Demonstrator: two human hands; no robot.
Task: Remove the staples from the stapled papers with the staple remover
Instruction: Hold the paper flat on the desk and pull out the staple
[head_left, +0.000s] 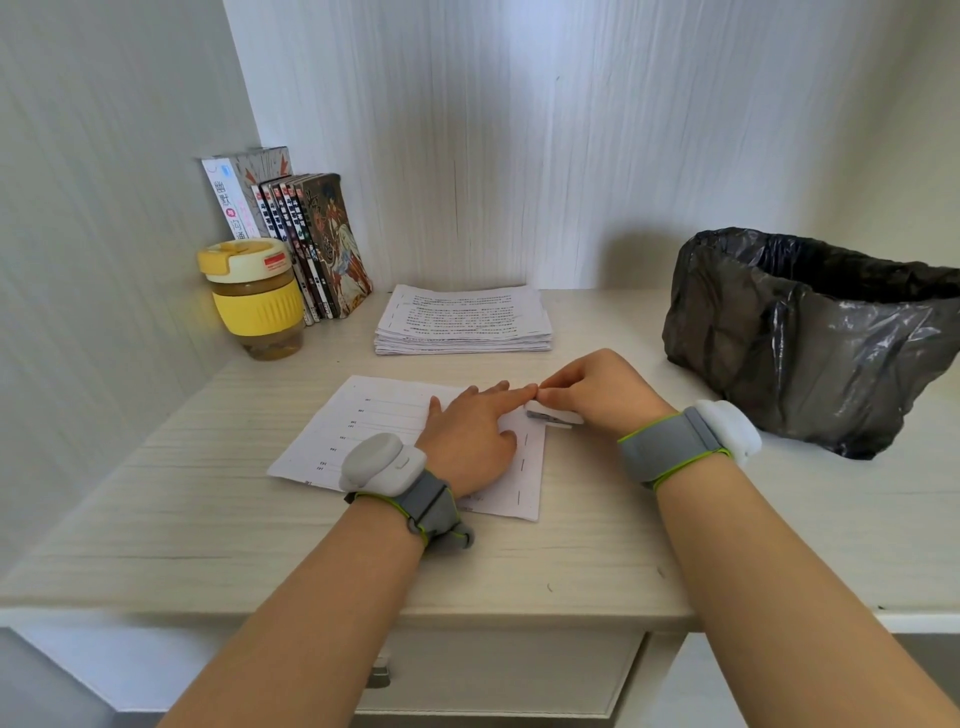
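1. The stapled papers (363, 431) lie flat on the tabletop (208, 519), in front of the taller paper stack (462, 322), with a row of staples (521, 467) down their right margin.
2. The left hand (470, 441) rests on the stapled papers with straight fingers, pressing them down beside the staples.
3. The right hand (597, 397) has its grip curled round the white staple remover (553, 417), whose jaw end sits at the right edge of the stapled papers, touching the left fingertips.
4. The step in hand seems to be lifting the topmost staple; several lower ones appear untouched.
5. Next calls for sliding the jaw under the staple crown, squeezing, and keeping the sheets pinned.
6. A bin lined with a black bag (810, 343) stands right of the stapled papers, likely for the pulled staples.
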